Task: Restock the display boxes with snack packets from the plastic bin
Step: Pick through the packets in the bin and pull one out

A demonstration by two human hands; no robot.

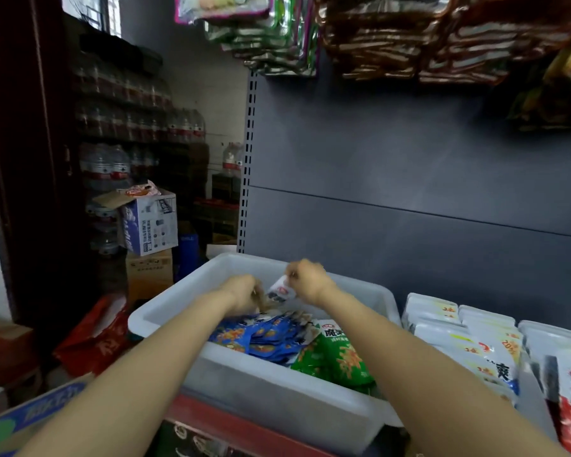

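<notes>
Snack packet (281,290) pinched between both hands (305,282).

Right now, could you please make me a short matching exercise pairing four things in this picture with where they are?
Things:
1. white packet
2. green packets
3. blue packets
4. red bag

Places:
A. outside the plastic bin, low on its left
B. in the bin, at its right, near side
C. held up over the bin between the left hand and the right hand
D. in the bin, at the middle, left of the green ones

Pairs: 1-C, 2-B, 3-D, 4-A
</notes>
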